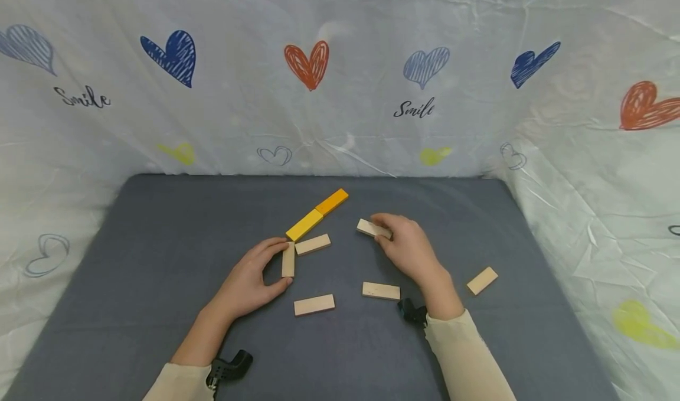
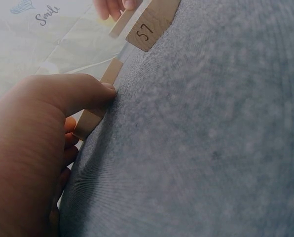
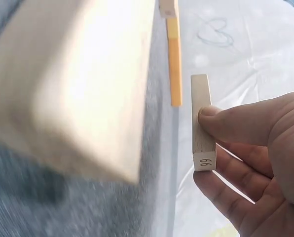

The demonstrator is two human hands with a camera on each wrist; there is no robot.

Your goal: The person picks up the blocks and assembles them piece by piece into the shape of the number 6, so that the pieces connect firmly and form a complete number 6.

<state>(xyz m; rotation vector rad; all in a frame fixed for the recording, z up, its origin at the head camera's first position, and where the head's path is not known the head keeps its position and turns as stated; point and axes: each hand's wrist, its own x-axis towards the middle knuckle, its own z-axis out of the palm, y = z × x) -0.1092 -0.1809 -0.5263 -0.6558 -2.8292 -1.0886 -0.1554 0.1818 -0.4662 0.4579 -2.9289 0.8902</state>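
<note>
My left hand (image 1: 247,286) pinches a plain wooden block (image 1: 288,260) by its two ends on the grey cloth, thumb at the near end and fingers at the far end. Beside that block's far end lies another plain block (image 1: 313,244). Two yellow-orange blocks, a yellow one (image 1: 304,225) and an orange one (image 1: 332,201), run end to end up and to the right. Over on the right, my right hand (image 1: 406,244) holds a wooden block (image 3: 201,118) between thumb and fingers, lifted off the cloth; its end bears a two-digit number.
Nearer to me lie two plain blocks, one at centre (image 1: 314,305) and one to its right (image 1: 381,290). A further block (image 1: 482,280) is right of my right forearm. White curtain with printed hearts (image 1: 306,64) hangs behind the grey-covered table (image 1: 159,241).
</note>
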